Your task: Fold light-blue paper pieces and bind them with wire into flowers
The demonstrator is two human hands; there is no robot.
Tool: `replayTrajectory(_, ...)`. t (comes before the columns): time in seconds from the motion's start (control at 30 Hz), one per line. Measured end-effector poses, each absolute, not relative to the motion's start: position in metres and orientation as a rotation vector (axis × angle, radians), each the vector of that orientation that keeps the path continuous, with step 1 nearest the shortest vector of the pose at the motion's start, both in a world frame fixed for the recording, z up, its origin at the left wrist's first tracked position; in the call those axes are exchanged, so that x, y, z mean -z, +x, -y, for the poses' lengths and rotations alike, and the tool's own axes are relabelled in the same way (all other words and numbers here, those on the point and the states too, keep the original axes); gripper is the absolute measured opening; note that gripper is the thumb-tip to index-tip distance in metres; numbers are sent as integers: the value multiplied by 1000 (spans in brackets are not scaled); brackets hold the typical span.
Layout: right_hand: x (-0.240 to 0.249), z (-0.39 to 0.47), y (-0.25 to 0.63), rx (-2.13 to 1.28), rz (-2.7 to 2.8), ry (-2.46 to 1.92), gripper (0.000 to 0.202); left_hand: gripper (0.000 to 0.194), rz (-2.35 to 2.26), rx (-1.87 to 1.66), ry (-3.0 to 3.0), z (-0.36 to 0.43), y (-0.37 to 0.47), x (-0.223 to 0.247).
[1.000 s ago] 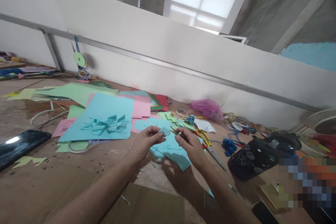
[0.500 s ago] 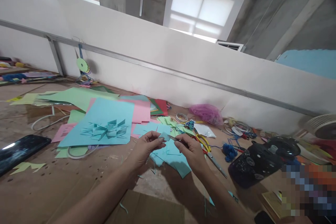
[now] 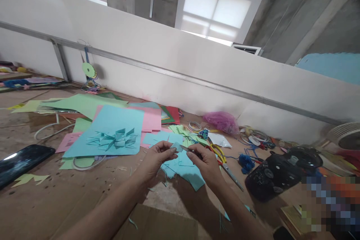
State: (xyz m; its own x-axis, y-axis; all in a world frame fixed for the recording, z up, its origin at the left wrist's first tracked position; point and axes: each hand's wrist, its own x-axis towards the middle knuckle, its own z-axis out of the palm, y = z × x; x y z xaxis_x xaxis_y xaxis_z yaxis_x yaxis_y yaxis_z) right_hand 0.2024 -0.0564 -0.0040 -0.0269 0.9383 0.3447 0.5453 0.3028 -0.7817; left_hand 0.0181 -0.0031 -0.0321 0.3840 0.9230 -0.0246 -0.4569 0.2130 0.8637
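My left hand [image 3: 160, 156] pinches a small folded piece of light blue paper [image 3: 176, 146] between thumb and fingers. Close by on the right, my right hand [image 3: 204, 159] is closed in a pinch at the paper's edge. Something thin and dark shows between its fingertips and the paper; its kind is too small to tell. Under both hands lie blue paper sheets [image 3: 194, 178], partly covered by them. To the left, a cluster of folded blue paper pieces [image 3: 115, 138] rests on a larger blue sheet [image 3: 118, 116]. Scissors with yellow and red handles [image 3: 230, 174] lie beside my right hand.
A black phone [image 3: 25, 163] lies at the left. Green paper sheets [image 3: 81, 103] and pink sheets [image 3: 152, 118] are stacked toward the white partition [image 3: 157, 48]. On the right stand a dark container [image 3: 270, 176] and a fan [image 3: 347, 135], with blue yarn [image 3: 246, 163] nearby.
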Motion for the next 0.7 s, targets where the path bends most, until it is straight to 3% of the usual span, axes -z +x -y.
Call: replayTrajectory(0.7, 7, 56, 202, -584, 1657, -1356, 19, 22, -632, -1048, 885, 4, 19, 29)
